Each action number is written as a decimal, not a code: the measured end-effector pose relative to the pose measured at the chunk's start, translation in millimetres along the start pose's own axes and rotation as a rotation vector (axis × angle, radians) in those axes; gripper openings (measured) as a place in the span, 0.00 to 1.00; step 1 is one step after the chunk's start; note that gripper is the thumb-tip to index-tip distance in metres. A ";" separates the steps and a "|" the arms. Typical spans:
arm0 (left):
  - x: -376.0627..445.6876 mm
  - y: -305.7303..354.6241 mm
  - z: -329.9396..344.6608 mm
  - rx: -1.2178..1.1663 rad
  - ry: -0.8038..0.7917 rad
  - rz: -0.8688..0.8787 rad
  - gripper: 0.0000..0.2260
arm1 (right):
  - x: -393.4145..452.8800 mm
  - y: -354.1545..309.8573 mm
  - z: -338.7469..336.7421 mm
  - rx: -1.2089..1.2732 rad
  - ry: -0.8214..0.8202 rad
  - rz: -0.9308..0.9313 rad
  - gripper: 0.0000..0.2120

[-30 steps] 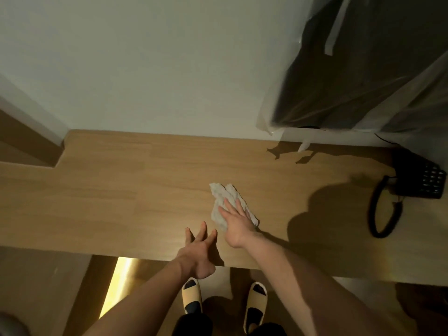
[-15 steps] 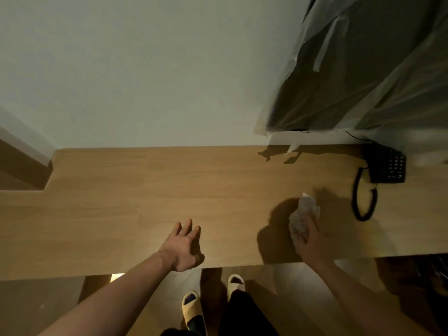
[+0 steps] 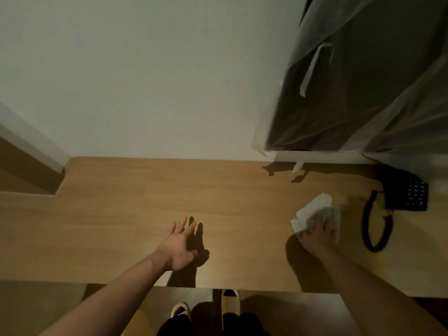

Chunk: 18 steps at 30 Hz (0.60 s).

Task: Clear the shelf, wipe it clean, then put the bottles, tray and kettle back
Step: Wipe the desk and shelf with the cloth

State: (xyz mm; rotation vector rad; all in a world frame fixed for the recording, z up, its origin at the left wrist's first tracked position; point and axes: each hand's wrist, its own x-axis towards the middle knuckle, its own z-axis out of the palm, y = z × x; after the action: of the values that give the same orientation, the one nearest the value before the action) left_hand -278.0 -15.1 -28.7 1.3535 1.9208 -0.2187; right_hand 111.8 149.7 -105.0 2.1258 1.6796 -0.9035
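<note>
Wooden shelf (image 3: 121, 214) along the wall; black telephone (image 3: 404, 190) at far right; left hand (image 3: 180, 246) spread flat, released, holding nothing; right hand (image 3: 317, 236) pressing a white cloth (image 3: 312, 212) onto the shelf beside the telephone, grasp blurred and undeterminable

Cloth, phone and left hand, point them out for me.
cloth (image 3: 315, 209): head view, on its white upper part above the fingers
phone (image 3: 409, 192): head view, on the dark keypad body
left hand (image 3: 180, 246): head view, on the back of the hand
</note>
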 end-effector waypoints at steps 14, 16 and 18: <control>3.4 -97.8 -16.2 -0.036 -0.019 -0.147 0.40 | 2.0 -189.3 45.1 -0.224 -0.066 -0.266 0.35; 2.4 -116.9 -22.9 -0.041 -0.017 -0.147 0.40 | -25.5 -228.9 73.1 -0.254 -0.080 -0.371 0.36; 1.3 -137.3 -31.4 -0.049 -0.015 -0.147 0.40 | -66.0 -269.8 111.1 -0.255 -0.082 -0.510 0.37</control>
State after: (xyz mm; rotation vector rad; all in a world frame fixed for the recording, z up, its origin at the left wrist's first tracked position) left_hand -411.9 -55.5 -45.5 1.1771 2.0016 -0.2512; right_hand -184.8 111.2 -106.6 1.5013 2.2033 -0.8300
